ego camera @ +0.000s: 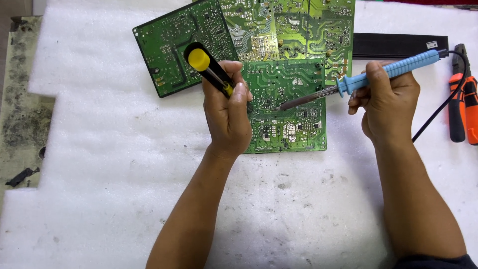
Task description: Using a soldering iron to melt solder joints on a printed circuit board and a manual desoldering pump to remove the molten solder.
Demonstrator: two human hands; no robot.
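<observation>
Left hand: your left hand is closed round a black tool with a yellow cap, likely a desoldering pump or driver; its working end is hidden behind your fingers, over the left edge of the near board.
Right hand: your right hand is wrapped shut on the blue soldering iron, gripped mid-handle, just right of the boards.
Iron axis: long axis runs from far right down to near left; the tip points left and sits on or just above the near green circuit board. I cannot tell if it touches.
Tool axis: yellow cap points far left, body slants toward the board under your palm.
Step in hand: looks like you're heating a joint on the near board, the other tool poised beside it.
Next move: by my reading it calls for a steady tip on one pad and the black tool brought right alongside it.
Around: two more green boards lie beyond, a black bar far right, orange-handled pliers at the right edge, all on the white foam-covered worktop.
</observation>
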